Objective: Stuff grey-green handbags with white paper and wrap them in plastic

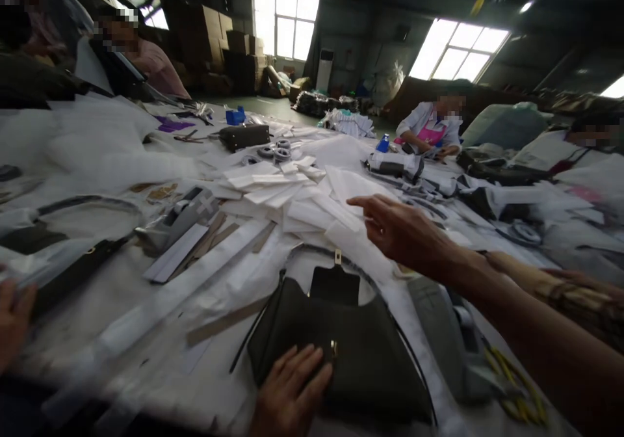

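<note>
A dark handbag [361, 346] lies on the table in front of me. Its strap loops away from me, its flap is folded up, and a small gold-coloured clasp shows on the front. My left hand [295, 388] rests flat on the bag's lower left, fingers spread. Stretched forward past the bag, my right hand [385, 222] hovers over or touches a loose pile of white sheets [283, 186]; I cannot tell which. Its index finger points out, the other fingers bend loosely, and nothing shows in it.
Left of the pile stands a grey tape dispenser [188, 212]; a bulky grey tool [448, 343] sits right of the bag, near a yellow cord [519, 385]. Another person's hand [14, 317] touches a second dark bag [78, 268] at far left. Co-workers [429, 128] sit across the table.
</note>
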The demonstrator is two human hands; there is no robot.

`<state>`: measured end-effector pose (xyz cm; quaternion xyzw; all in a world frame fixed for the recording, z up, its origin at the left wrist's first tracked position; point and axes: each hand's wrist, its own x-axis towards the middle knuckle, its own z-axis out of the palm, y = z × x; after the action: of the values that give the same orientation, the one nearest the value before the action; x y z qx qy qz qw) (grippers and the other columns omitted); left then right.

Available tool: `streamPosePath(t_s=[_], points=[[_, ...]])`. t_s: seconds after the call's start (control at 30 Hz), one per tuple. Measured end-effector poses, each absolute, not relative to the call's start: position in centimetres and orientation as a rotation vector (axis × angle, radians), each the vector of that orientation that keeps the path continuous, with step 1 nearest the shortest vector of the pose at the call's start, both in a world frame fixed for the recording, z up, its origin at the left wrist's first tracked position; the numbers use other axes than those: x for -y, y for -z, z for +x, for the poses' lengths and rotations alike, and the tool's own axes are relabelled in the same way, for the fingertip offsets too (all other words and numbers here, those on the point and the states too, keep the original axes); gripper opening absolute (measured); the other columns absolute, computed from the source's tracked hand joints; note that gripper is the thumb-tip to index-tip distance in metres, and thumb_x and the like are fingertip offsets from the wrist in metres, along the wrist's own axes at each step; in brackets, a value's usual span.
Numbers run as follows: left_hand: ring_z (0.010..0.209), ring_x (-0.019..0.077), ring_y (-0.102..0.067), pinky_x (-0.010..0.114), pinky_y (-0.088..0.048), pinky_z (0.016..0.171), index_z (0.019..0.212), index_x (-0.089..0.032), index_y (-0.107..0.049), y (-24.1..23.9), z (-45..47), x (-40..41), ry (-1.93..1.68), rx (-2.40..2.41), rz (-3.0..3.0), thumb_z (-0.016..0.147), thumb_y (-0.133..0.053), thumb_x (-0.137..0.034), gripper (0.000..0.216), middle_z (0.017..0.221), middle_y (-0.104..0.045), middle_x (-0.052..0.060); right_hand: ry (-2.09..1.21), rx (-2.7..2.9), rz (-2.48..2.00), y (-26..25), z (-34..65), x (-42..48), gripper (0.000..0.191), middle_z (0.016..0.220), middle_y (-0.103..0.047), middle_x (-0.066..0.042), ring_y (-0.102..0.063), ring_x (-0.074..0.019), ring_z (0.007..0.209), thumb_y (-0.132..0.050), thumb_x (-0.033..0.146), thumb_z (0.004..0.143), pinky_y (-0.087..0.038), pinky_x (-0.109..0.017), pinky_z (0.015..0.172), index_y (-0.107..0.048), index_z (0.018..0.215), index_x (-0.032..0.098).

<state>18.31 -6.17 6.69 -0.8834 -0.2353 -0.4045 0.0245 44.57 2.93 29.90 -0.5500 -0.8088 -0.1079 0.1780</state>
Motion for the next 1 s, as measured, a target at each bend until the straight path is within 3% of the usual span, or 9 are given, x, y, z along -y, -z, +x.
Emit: streamPosePath(t_s=[0.07, 0.17, 0.27, 0.33, 0.53, 0.63, 0.73, 0.8, 1.0], points=[[0.112, 0.0161, -0.065, 0.033, -0.050, 0.101, 0.119, -0.025, -0.065, -6.5, 18.1, 6.5, 1.419, 0.812, -2.856, 0.096, -0.045, -0.015, 0.033, 0.116, -0.071, 0.004, 0.036, 2.434, -1.564, -28.6, 40.3, 1.7, 0.053, 0.098, -0.066, -0.004, -0.062, -0.0167, 0.075, -0.046, 0.007, 0.081, -0.046, -0.025, 0.067, -0.052, 0.131, 0.024], [0.113, 0.0205, -0.065, 0.037, -0.048, 0.103, 0.120, -0.020, -0.063, -7.3, 17.3, 6.8, 1.516, 0.927, -3.131, 0.099, -0.046, -0.033, 0.030, 0.115, -0.071, 0.008, -0.344, 2.464, -1.539, -24.1, 35.2, 6.1, 0.053, 0.098, -0.067, -0.006, -0.064, -0.0179, 0.079, -0.049, 0.004, 0.077, -0.047, -0.024, 0.067, -0.055, 0.128, 0.020], [0.103, 0.0257, -0.067, 0.037, -0.053, 0.089, 0.115, -0.014, -0.063, -8.9, 16.5, 6.7, 1.751, 1.323, -3.294, 0.098, -0.033, -0.057, 0.056, 0.109, -0.071, 0.013, -0.551, 2.258, -1.502, -18.6, 32.4, 7.2, 0.050, 0.103, -0.066, -0.008, -0.064, -0.0182, 0.086, -0.052, 0.005, 0.080, -0.050, -0.027, 0.077, -0.056, 0.128, 0.017], [0.095, 0.0257, -0.067, 0.035, -0.054, 0.080, 0.110, -0.012, -0.063, -10.0, 16.4, 6.4, 1.883, 1.677, -3.275, 0.094, -0.034, -0.065, 0.062, 0.104, -0.071, 0.013, -0.612, 2.036, -1.485, -16.2, 31.6, 6.9, 0.044, 0.103, -0.066, -0.008, -0.064, -0.0167, 0.086, -0.052, 0.006, 0.083, -0.051, -0.028, 0.079, -0.059, 0.125, 0.016], [0.077, 0.0216, -0.064, 0.030, -0.048, 0.072, 0.095, -0.015, -0.061, -11.4, 17.5, 5.0, 1.724, 2.441, -2.957, 0.087, -0.054, -0.055, 0.042, 0.080, -0.068, 0.004, -0.953, 1.883, -1.325, -17.1, 33.8, 7.9, 0.041, 0.103, -0.071, -0.005, -0.067, -0.0149, 0.079, -0.059, 0.014, 0.084, -0.056, -0.029, 0.075, -0.062, 0.124, 0.019], [0.085, 0.0221, -0.063, 0.033, -0.047, 0.080, 0.100, -0.015, -0.061, -10.9, 17.7, 4.8, 1.776, 2.463, -2.869, 0.087, -0.053, -0.042, 0.031, 0.087, -0.068, 0.005, -0.777, 1.988, -1.422, -19.2, 37.0, 9.6, 0.038, 0.113, -0.070, -0.006, -0.068, -0.0191, 0.095, -0.063, 0.023, 0.086, -0.054, -0.035, 0.088, -0.064, 0.123, 0.021], [0.093, 0.0227, -0.063, 0.035, -0.046, 0.085, 0.103, -0.016, -0.060, -10.3, 17.7, 4.9, 1.916, 2.502, -2.751, 0.088, -0.050, -0.036, 0.027, 0.096, -0.068, 0.007, -0.543, 2.180, -1.572, -19.6, 39.7, 11.1, 0.060, 0.136, -0.060, -0.010, -0.055, -0.0271, 0.125, -0.075, 0.035, 0.079, -0.043, -0.045, 0.107, -0.056, 0.135, 0.023], [0.093, 0.0224, -0.064, 0.034, -0.047, 0.084, 0.104, -0.017, -0.059, -10.2, 17.7, 5.1, 2.024, 2.526, -2.646, 0.087, -0.052, -0.034, 0.026, 0.098, -0.069, 0.007, -0.485, 2.311, -1.669, -19.0, 40.4, 11.7, 0.073, 0.144, -0.053, -0.014, -0.047, -0.0314, 0.134, -0.079, 0.041, 0.075, -0.036, -0.050, 0.112, -0.052, 0.140, 0.020], [0.061, 0.0153, -0.061, 0.029, -0.048, 0.067, 0.120, -0.019, -0.051, -10.0, 17.9, 5.3, 2.285, 2.595, -2.481, 0.089, -0.053, -0.041, 0.038, 0.088, -0.067, 0.001, -0.253, 2.407, -1.823, -16.9, 37.9, 12.8, 0.068, 0.145, -0.051, -0.015, -0.049, -0.0327, 0.132, -0.074, 0.033, 0.081, -0.038, -0.051, 0.110, -0.049, 0.142, 0.018]])
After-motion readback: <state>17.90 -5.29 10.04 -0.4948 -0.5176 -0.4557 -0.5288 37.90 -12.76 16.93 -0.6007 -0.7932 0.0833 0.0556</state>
